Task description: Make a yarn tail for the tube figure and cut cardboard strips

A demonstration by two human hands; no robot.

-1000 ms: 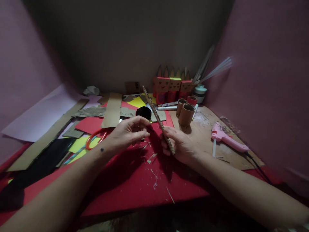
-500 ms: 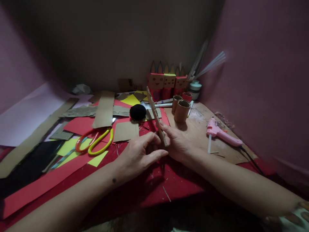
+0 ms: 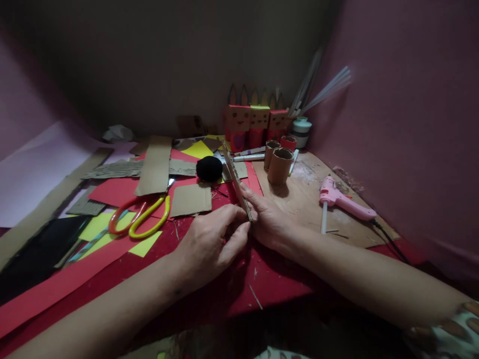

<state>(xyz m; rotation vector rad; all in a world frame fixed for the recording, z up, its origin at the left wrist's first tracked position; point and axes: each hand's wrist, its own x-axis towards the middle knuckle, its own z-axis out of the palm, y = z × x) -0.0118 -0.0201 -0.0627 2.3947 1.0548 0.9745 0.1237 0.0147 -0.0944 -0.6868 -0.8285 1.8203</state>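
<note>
A flat piece of corrugated cardboard (image 3: 234,174) stands on edge between my hands, its narrow side towards me. My right hand (image 3: 270,219) grips its lower right side, thumb along the face. From the left, the bent fingers and thumb of my left hand (image 3: 220,233) close on its near lower end. Just beyond lies a round black ball (image 3: 209,169). Left of my left hand rest a square of cardboard (image 3: 191,199) and scissors (image 3: 149,219) with red and yellow handles. Two brown cardboard tubes (image 3: 280,168) stand behind my right hand.
A pink glue gun (image 3: 346,202) with a cord rests on a wooden board (image 3: 310,199) at right. Cardboard box figures (image 3: 239,119) with pointed ears stand at the back beside a lidded jar (image 3: 301,130). Coloured paper (image 3: 75,296) and cardboard strips (image 3: 154,164) cover the left side.
My left thumb has drawn in against the cardboard's lower end, where it was stretched out past it before. The view has shifted slightly, so everything sits a little further left and higher.
</note>
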